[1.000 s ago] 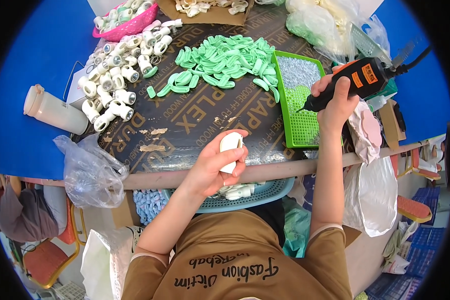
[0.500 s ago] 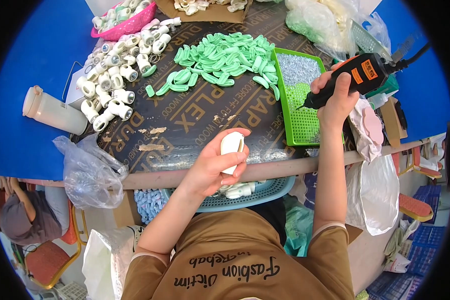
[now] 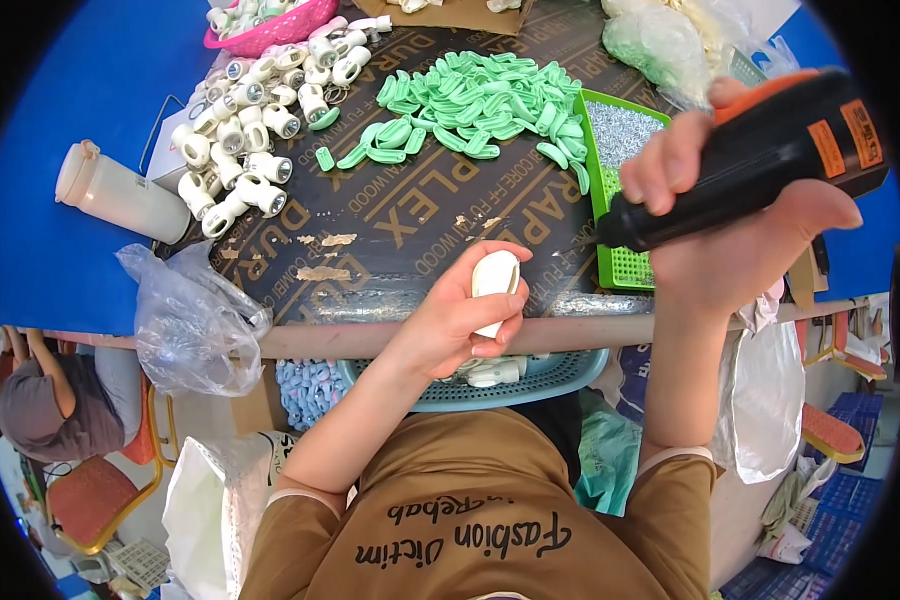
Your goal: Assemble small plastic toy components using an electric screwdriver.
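Observation:
My left hand [image 3: 448, 318] is closed round a white oval plastic casing [image 3: 492, 292], its hollow side turned up and to the right, in front of the table edge. In my right hand [image 3: 705, 255] is a black and orange electric screwdriver [image 3: 760, 165], raised close to the camera. Its nose points left, over the green tray [image 3: 592, 160]; the bit's tip is hard to make out. Small silvery screws [image 3: 625, 128] fill the tray's far end. Beyond my left hand, mint-green plastic pieces [image 3: 490, 100] lie in a heap.
Several white mini flashlights [image 3: 255, 140] are piled at the far left, by a pink basket [image 3: 275, 32]. A capped plastic cup [image 3: 120, 195] lies tilted nearby. A clear bag [image 3: 195, 320] hangs over the table edge. On my lap sits a blue-grey basket [image 3: 555, 385] with white parts.
My right hand has lifted the screwdriver up from the screw tray and nearer to the camera. The left hand keeps its hold on the casing. The whole view has shifted a little.

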Demonstrator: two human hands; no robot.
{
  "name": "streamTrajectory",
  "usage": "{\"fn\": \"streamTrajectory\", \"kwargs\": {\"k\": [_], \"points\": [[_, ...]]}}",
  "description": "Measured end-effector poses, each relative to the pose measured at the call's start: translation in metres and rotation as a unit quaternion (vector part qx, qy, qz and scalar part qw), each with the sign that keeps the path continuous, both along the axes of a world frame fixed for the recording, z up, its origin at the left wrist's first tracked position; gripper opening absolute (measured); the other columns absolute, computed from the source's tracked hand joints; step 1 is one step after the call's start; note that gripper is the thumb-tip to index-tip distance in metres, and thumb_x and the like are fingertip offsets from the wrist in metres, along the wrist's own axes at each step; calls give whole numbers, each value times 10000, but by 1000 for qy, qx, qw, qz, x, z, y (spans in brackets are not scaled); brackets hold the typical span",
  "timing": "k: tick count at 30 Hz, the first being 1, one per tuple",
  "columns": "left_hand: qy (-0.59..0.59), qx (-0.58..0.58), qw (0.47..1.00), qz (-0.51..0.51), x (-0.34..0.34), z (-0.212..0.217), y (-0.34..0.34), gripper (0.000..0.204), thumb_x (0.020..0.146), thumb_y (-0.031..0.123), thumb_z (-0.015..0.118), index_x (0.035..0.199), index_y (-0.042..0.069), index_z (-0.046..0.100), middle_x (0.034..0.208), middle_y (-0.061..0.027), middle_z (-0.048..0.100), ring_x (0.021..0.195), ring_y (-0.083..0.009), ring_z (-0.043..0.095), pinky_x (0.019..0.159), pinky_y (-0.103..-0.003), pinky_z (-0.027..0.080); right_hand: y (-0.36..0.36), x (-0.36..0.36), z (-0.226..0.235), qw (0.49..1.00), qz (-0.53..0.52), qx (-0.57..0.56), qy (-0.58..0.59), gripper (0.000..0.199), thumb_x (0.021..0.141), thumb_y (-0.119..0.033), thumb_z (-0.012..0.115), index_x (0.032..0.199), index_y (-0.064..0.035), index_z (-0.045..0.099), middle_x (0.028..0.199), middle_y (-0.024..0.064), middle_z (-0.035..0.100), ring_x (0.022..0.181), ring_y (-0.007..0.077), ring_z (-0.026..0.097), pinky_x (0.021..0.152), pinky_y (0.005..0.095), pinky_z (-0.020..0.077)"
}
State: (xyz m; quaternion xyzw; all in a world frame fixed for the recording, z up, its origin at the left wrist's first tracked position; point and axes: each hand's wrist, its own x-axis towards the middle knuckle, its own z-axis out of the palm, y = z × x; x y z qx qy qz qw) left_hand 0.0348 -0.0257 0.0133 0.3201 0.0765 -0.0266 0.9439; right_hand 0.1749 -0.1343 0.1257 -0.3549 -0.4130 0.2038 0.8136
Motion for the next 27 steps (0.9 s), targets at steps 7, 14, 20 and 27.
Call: {"fn": "streamTrajectory", "kwargs": {"k": [7, 14, 20, 27], "points": [[10, -20, 1000, 1, -1, 0, 0, 394, 792, -23, 531, 1145, 75, 384, 791, -56, 481, 538, -93, 447, 355, -201, 268, 26, -18, 0, 998, 28, 55, 24, 897, 630, -820, 353, 1116, -73, 459, 649, 92, 487, 519, 179, 457, 491, 318, 378], [8, -24, 999, 37, -4, 1, -2, 376, 790, -10, 519, 1145, 44, 407, 795, -86, 495, 534, -102, 455, 346, -190, 292, 4, -5, 3, 994, -105, -25, -4, 835, 678, -799, 348, 1059, -69, 482, 600, 68, 451, 484, 155, 417, 504, 291, 348], [-8, -7, 1000, 19, 0, -4, 1, 373, 803, 15, 529, 1144, 68, 388, 810, -93, 538, 541, -122, 506, 395, -223, 370, -4, -8, 5, 993, -99, -32, 50, 853, 654, -811, 373, 1065, -69, 464, 600, 44, 437, 499, 149, 403, 511, 275, 317], [-12, -10, 1000, 8, -1, -2, -1, 378, 792, 9, 522, 1149, 51, 404, 801, -109, 531, 488, -116, 464, 351, -206, 300, 15, -21, -4, 999, 1, 31, 9, 924, 619, -850, 328, 1091, -65, 455, 601, 63, 454, 485, 164, 433, 517, 292, 358]]}}
